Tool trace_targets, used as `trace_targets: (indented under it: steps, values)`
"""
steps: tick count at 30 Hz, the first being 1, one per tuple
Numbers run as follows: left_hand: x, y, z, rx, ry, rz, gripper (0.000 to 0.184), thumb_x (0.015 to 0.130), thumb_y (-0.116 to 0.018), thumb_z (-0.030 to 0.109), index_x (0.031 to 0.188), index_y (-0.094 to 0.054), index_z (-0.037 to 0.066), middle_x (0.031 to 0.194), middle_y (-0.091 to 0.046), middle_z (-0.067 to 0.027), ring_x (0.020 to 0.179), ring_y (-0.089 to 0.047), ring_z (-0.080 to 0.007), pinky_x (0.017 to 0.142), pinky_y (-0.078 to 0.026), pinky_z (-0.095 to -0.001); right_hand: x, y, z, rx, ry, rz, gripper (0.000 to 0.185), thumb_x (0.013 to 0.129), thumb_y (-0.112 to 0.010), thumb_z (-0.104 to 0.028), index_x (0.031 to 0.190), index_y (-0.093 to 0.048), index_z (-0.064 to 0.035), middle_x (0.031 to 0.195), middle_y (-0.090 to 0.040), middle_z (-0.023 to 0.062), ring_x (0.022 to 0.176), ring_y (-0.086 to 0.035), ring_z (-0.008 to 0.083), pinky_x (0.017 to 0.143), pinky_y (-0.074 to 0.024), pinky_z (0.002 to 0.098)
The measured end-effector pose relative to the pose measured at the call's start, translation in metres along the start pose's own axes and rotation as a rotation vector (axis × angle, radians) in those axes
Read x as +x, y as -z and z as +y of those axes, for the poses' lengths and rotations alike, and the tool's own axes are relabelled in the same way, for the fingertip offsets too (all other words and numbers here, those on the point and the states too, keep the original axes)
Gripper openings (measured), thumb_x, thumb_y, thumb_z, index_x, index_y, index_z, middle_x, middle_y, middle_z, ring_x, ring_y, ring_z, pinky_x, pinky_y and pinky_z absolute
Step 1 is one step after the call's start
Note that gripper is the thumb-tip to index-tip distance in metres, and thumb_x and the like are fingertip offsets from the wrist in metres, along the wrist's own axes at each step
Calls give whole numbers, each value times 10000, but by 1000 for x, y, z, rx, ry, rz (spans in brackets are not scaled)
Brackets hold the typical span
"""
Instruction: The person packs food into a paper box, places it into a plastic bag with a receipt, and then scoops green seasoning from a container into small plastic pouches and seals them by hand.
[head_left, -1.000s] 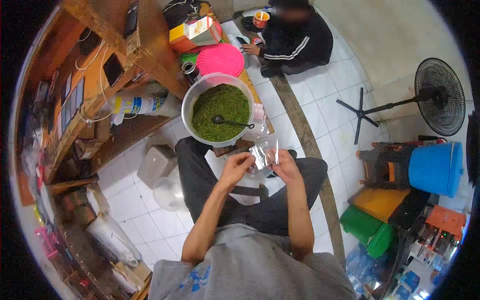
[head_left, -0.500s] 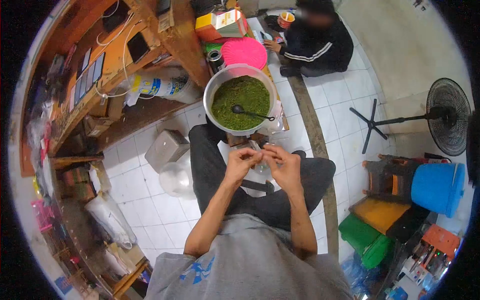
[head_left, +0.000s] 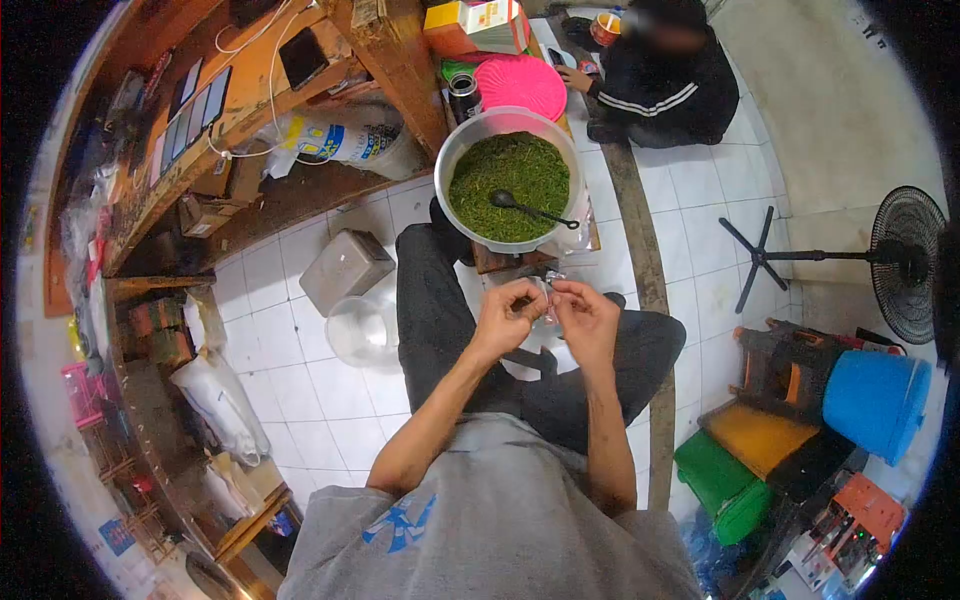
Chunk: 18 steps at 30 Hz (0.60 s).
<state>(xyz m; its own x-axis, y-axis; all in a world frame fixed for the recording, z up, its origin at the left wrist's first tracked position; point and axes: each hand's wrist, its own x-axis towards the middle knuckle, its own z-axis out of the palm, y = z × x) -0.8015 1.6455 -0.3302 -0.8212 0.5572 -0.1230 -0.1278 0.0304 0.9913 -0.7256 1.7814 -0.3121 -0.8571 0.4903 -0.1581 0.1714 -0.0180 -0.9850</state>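
Note:
My left hand (head_left: 510,314) and my right hand (head_left: 587,322) meet in front of my crossed legs, both with fingers pinched. Between their fingertips is a small clear plastic bag (head_left: 549,291); its shape is largely hidden by the fingers. Just beyond the hands stands a large translucent tub (head_left: 448,213) holding finely shredded green leaves (head_left: 505,165). A black spoon (head_left: 505,199) lies on the leaves, its handle pointing right toward the rim.
A pink lid (head_left: 520,86) and a dark can (head_left: 464,97) stand behind the tub. Left are a wooden shelf (head_left: 330,80), a grey box (head_left: 347,272) and a clear container (head_left: 357,332). A person (head_left: 668,85) sits beyond; a fan (head_left: 905,255) and blue bin (head_left: 875,400) are right.
The view has shifted, so the tub appears further right and higher. My fingertips have moved slightly apart, with clear plastic still between them.

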Motion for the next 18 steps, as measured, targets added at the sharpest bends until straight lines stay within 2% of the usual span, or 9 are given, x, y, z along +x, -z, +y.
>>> trace_targets:
  steps: [4, 5, 7, 9, 11, 13, 15, 17, 18]
  values:
    - [2, 2, 22, 103, 147, 2, 124, 868, -736, 106, 793, -682, 23, 726, -651, 0, 648, -579, -112, 615, -481, -296, 2, 1, -9, 47, -103, 1, 261, 859, -668, 19, 1118, -684, 42, 870, -753, 92, 802, -698, 100, 711, -572, 272]
    - [3, 4, 26, 419, 53, 59, 107, 823, -746, 111, 778, -685, 36, 726, -661, -24, 634, -600, -147, 616, -493, -307, 2, 1, -15, 45, -105, 10, 261, 859, -668, 19, 1118, -684, 42, 870, -753, 92, 802, -698, 100, 711, -572, 272]
    - [2, 5, 37, 725, -48, 98, 97, 779, -757, 116, 763, -687, 50, 726, -670, -49, 620, -621, -182, 616, -505, -318, 4, 3, -21, -594, 248, -25, 281, 815, -687, -8, 1093, -696, 39, 840, -747, 124, 745, -717, 147, 681, -579, 289]
    - [5, 8, 50, 834, -156, 144, 100, 706, -756, 132, 695, -679, 69, 732, -673, -86, 657, -651, -247, 630, -524, -328, 11, 5, -19, -627, 250, 90, 306, 781, -694, -34, 1080, -704, 27, 814, -738, 144, 711, -723, 189, 667, -583, 303]
    - [10, 13, 55, 705, -157, 90, 160, 742, -763, 166, 815, -682, 49, 748, -671, -74, 762, -665, -256, 662, -529, -374, 15, 6, -34, -367, 77, 127, 262, 794, -686, -26, 1052, -714, 11, 840, -744, 130, 725, -719, 161, 655, -577, 296]
    - [17, 20, 56, 307, -234, 263, 423, 792, -803, 177, 1169, -652, 60, 817, -680, -39, 826, -672, -200, 731, -543, -377, 16, 8, -35, -211, -38, 126, 221, 812, -688, 8, 1032, -714, 11, 882, -750, 119, 762, -712, 130, 660, -570, 278]
    - [18, 34, 38, 88, -67, 178, 621, 842, -786, 94, 1391, -500, 55, 871, -668, -18, 852, -655, -147, 765, -542, -342, 17, 9, -40, 154, -135, -4, 195, 831, -693, 40, 1022, -715, 13, 901, -740, 91, 754, -692, 118, 671, -561, 253]
    - [16, 41, 41, -279, 199, 1, 563, 839, -744, -18, 1356, -525, 23, 828, -656, -13, 791, -649, -120, 720, -532, -282, 16, 7, -47, 207, -125, -7, 187, 833, -698, 46, 1017, -714, 15, 890, -727, 86, 752, -683, 117, 678, -558, 246]
    - [16, 46, 39, -191, 184, 20, 575, 830, -707, -102, 1362, -520, 9, 782, -639, -4, 722, -635, -101, 678, -520, -237, 15, 7, -48, 271, -120, -3, 180, 834, -704, 52, 1011, -713, 17, 879, -715, 81, 751, -675, 116, 685, -555, 238]
